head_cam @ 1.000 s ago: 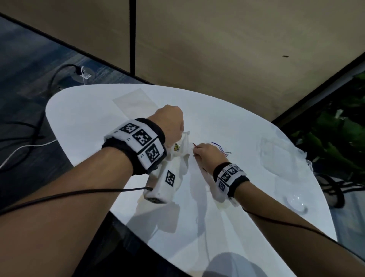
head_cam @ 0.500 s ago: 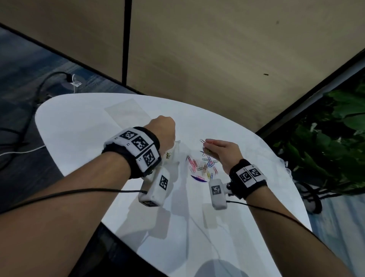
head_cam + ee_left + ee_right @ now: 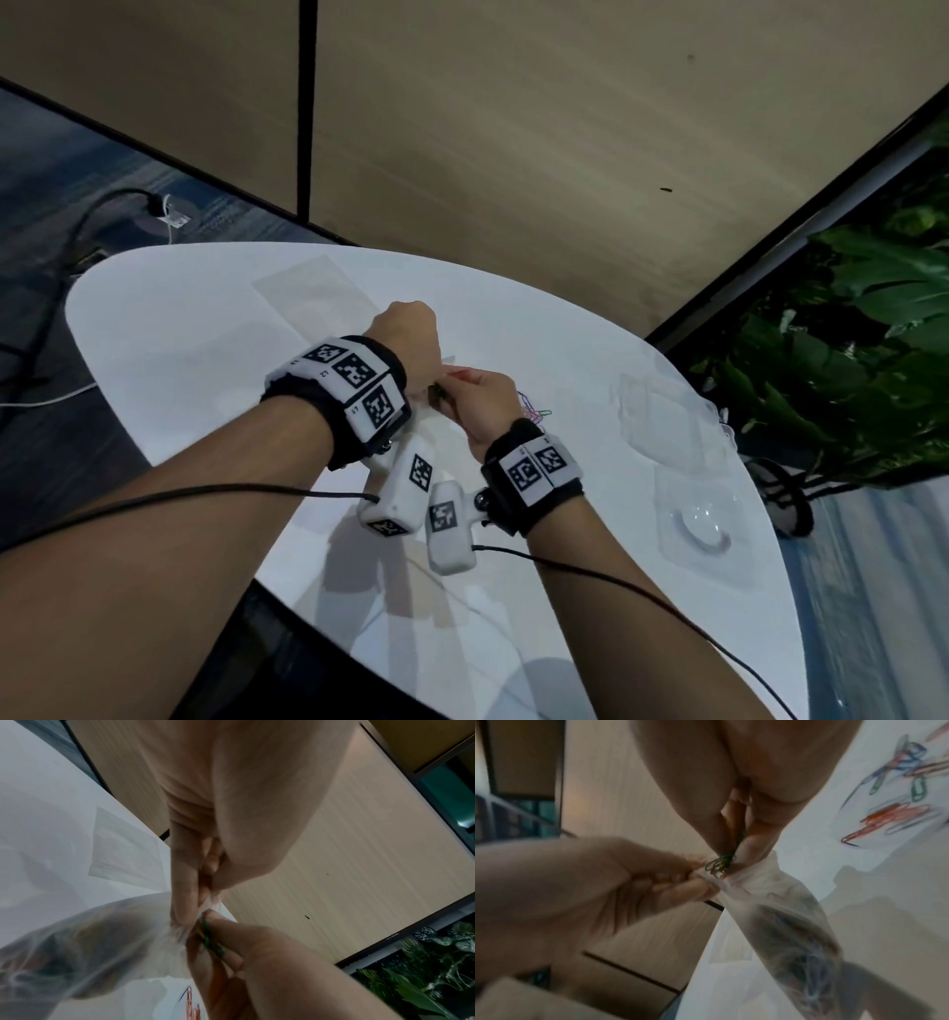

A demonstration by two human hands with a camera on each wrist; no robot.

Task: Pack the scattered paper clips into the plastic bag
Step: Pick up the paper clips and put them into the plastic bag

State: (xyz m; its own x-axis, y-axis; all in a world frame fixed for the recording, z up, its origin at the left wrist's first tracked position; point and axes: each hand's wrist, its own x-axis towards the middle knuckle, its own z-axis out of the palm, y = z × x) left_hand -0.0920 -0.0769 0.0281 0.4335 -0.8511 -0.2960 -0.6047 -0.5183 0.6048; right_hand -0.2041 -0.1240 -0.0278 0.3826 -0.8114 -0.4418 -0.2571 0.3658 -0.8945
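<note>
Over bag (image 3: pixel 777 914) mouth: right hand (image 3: pixel 480 406) pinching clips (image 3: pixel 720 865), left hand (image 3: pixel 408 342) gripping rim.

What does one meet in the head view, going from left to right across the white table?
Flat clear bag → left hand → right hand → loose paper clips → crumpled clear bags.

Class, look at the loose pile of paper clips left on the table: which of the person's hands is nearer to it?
Right. The right hand is just beside the loose pile, at the bag's mouth; the left hand, gripping the plastic bag, lies beyond it.
</note>
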